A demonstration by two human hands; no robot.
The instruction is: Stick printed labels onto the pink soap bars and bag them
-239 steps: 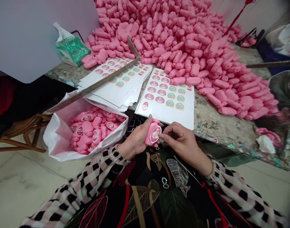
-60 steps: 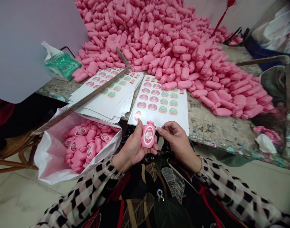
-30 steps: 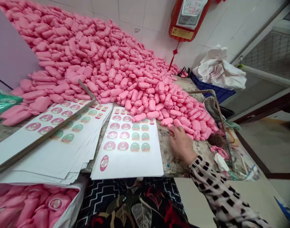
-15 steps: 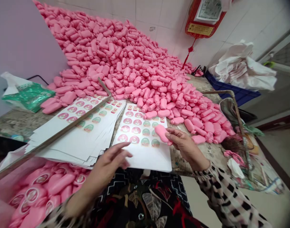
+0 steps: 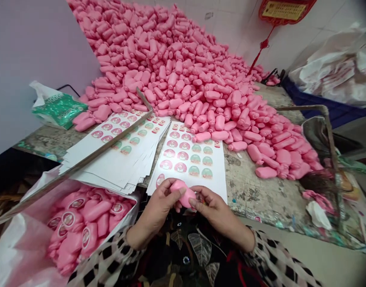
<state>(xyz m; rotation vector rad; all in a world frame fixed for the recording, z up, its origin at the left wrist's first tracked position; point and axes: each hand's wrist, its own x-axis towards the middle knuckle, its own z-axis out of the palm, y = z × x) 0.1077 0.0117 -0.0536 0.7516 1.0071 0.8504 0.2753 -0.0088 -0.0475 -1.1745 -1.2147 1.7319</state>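
Observation:
A pink bottle (image 5: 183,193) is held between both hands, low in front of my body. My left hand (image 5: 163,203) grips its left end with thumb and fingers. At its right end, my right hand (image 5: 214,207) pinches it, the thumb on top. Just beyond the hands lies a sticker sheet (image 5: 212,181) with pink and green round labels, its lower edge partly covered by them. To its left is a stack of sticker sheets (image 5: 107,173) under a metal bar. Labelled pink bottles (image 5: 91,209) fill a lined container at the lower left.
A big heap of pink bottles (image 5: 171,59) covers the table's back. The metal bar (image 5: 90,159) slants over the stack. A green plastic package (image 5: 58,109) lies left; a blue crate (image 5: 314,105) with white bags stands right.
My right hand has brought the bottle left and down towards my body. My left hand, open before, has closed on it. The view has shifted, showing more of the container at lower left.

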